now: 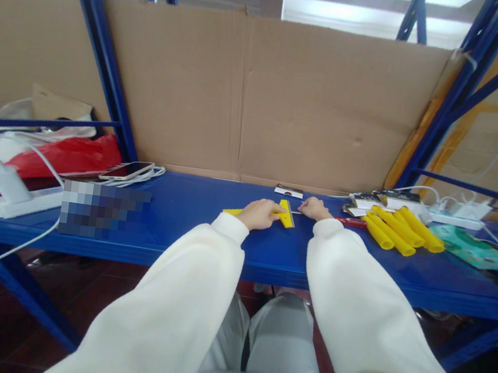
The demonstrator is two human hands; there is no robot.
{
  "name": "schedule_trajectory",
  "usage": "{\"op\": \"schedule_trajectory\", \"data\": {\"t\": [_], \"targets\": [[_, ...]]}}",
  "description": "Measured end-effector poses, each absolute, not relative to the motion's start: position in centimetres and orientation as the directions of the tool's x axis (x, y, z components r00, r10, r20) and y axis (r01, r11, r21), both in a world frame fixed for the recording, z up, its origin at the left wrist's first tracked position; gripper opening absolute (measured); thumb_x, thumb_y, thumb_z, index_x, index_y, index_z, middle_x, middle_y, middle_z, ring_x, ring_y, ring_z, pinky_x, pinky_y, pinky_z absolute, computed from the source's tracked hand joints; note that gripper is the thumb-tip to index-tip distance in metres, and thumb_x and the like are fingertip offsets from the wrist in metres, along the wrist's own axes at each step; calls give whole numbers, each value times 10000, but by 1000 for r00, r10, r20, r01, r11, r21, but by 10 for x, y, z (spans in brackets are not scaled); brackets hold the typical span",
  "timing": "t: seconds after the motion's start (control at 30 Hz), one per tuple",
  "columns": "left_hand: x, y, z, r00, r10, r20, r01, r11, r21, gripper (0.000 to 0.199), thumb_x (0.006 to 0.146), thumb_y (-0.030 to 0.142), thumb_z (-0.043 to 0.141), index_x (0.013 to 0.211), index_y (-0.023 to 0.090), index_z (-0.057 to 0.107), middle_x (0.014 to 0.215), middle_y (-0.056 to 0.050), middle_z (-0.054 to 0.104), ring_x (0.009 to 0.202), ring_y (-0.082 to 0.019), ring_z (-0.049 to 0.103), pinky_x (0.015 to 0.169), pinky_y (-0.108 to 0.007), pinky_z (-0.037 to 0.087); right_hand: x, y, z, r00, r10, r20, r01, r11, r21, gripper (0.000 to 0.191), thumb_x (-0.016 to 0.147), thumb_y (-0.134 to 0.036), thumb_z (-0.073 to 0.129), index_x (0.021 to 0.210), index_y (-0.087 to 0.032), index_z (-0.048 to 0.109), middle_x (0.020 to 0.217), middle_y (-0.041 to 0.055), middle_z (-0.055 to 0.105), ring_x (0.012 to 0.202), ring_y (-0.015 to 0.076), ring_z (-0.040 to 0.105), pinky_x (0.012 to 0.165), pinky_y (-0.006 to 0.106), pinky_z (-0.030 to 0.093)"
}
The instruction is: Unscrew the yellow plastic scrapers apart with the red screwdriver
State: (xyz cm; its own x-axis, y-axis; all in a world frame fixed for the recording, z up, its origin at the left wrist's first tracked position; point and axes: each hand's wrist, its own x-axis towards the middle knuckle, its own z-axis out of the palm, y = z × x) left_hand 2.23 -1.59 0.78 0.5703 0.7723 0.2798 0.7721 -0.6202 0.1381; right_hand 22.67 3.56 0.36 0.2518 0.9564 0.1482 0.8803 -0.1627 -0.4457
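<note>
A yellow scraper [287, 219] with a T-shaped head and a metal edge is in my left hand [260, 214]. The fingers wrap its handle, whose end sticks out on the left below the wrist. Just right of the scraper head, my right hand [314, 208] is closed. A thin, light sliver shows between its fingertips and the scraper, too small to name. Behind both hands lies a small white-and-black packet [289, 191]. A red tool or handle [352, 223] lies just right of my right wrist, partly hidden by the sleeve.
Several yellow tubular handles [394, 228] lie at right, before small black-and-white boxes [365, 201]. Farther right are a green plastic packet [470, 245] and a white power strip [455, 215]. At left are another power strip [31, 202], cables and a red bag [68, 155]. Cardboard [188, 91] backs the blue shelf.
</note>
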Motion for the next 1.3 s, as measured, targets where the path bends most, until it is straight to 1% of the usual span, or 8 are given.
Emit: {"op": "schedule_trajectory", "data": {"t": [0.1, 0.2, 0.3, 0.4, 0.57, 0.97, 1.17, 1.3], "targets": [[22, -15, 7, 572, 769, 286, 772, -622, 128, 397, 969, 254, 588, 1353, 286, 682, 1355, -51, 692, 1254, -235, 640, 1071, -309, 475, 228, 40, 2, 244, 954, 172, 848, -124, -515, 78, 766, -204, 727, 689, -190, 731, 1045, 120, 746, 1253, 328, 578, 1082, 508, 421], [22, -16, 7, 572, 770, 283, 775, -620, 120, 401, 973, 261, 581, 1361, 288, 676, 1349, -52, 695, 1248, -240, 642, 1063, -309, 478, 227, 42, 2, 188, 957, 222, 753, 5, -658, 121, 767, -231, 719, 658, -177, 708, 876, 83, 752, 1059, 277, 667, 988, 403, 487], [22, -17, 9, 568, 776, 275, 781, -614, 116, 405, 970, 253, 578, 1360, 296, 677, 1336, -46, 702, 1242, -241, 646, 1049, -302, 484, 222, 39, 5, 68, 961, 269, 613, 172, -771, 138, 786, -222, 685, 662, -164, 699, 800, 50, 745, 935, 226, 682, 933, 339, 499], [23, -19, 10, 569, 779, 265, 783, -611, 115, 411, 963, 247, 584, 1356, 325, 678, 1311, -31, 716, 1222, -241, 657, 1029, -302, 496, 214, 34, 8, -88, 957, 276, 504, 282, -816, 122, 771, -204, 693, 654, -167, 689, 810, 36, 749, 891, 186, 672, 931, 315, 494], [22, -18, 10, 566, 778, 275, 783, -611, 116, 415, 958, 254, 590, 1353, 347, 678, 1291, -26, 727, 1195, -242, 673, 1012, -310, 511, 206, 32, 4, -186, 946, 267, 522, 325, -788, 174, 741, -197, 725, 588, -179, 645, 758, 26, 721, 816, 167, 649, 889, 311, 508], [21, -18, 10, 572, 773, 273, 784, -613, 93, 421, 961, 252, 578, 1361, 345, 671, 1303, -26, 722, 1203, -238, 671, 1025, -314, 506, 201, 29, 4, -167, 946, 280, 597, 322, -734, 185, 790, -103, 631, 617, -170, 634, 849, 65, 760, 825, 171, 677, 880, 305, 526], [22, -19, 10, 574, 770, 278, 782, -616, 94, 410, 960, 244, 586, 1346, 341, 684, 1315, -35, 716, 1207, -247, 669, 1034, -327, 506, 199, 29, 7, -165, 935, 315, 687, 338, -643, 171, 785, -94, 639, 636, -176, 656, 805, 47, 759, 857, 176, 686, 874, 288, 529], [22, -19, 9, 576, 763, 293, 779, -621, 86, 402, 958, 242, 588, 1333, 343, 693, 1300, -31, 723, 1204, -246, 671, 1033, -324, 507, 195, 25, 10, -123, 944, 307, 707, 301, -640, 186, 766, -77, 644, 613, -182, 665, 828, 48, 771, 877, 186, 698, 881, 282, 528]]}}
